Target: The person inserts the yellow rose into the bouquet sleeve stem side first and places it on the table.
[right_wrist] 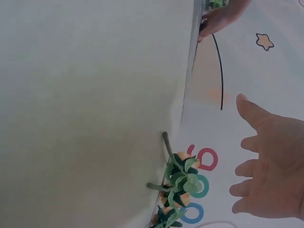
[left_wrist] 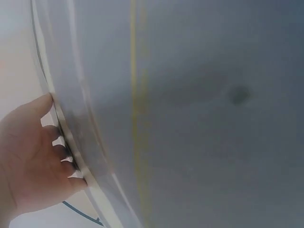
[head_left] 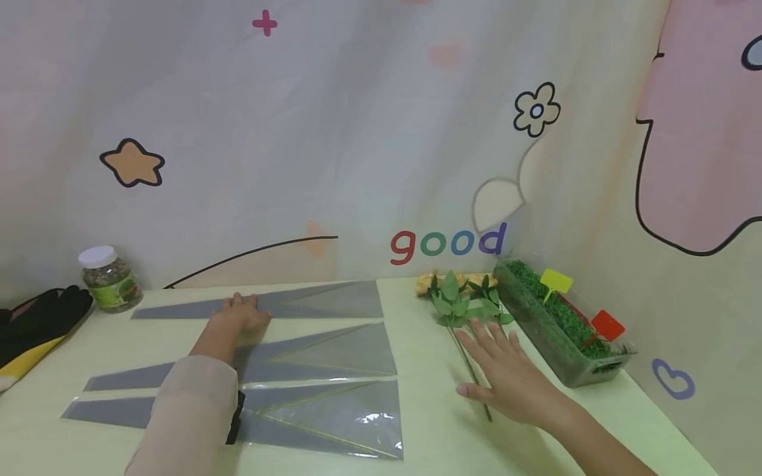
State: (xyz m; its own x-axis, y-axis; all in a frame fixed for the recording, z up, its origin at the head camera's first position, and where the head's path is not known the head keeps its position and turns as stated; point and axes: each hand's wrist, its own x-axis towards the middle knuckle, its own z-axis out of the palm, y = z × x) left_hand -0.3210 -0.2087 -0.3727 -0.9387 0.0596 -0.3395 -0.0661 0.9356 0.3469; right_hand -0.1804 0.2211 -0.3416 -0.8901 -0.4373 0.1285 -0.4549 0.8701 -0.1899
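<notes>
Three grey tapered plastic sleeves with gold lines lie flat, one behind another: the far sleeve [head_left: 339,301], the middle sleeve [head_left: 345,350] and the near sleeve [head_left: 333,420]. My left hand [head_left: 241,316] rests on the far one, fingers spread; in the left wrist view the same hand [left_wrist: 38,161] touches a sleeve [left_wrist: 204,142] with its fingertips. My right hand [head_left: 508,380] is spread, holding nothing, over the stems [head_left: 470,360] of yellow artificial flowers with green leaves [head_left: 450,305]. In the right wrist view that hand [right_wrist: 273,166] is apart from the flowers [right_wrist: 183,183].
Along the right edge stands a clear box of artificial grass [head_left: 559,324] with a yellow tag [head_left: 556,281] and a red tag [head_left: 607,325]. At the left are a white-lidded jar [head_left: 112,281] and black-and-yellow gloves [head_left: 44,327]. A printed curtain [head_left: 357,145] hangs behind the table.
</notes>
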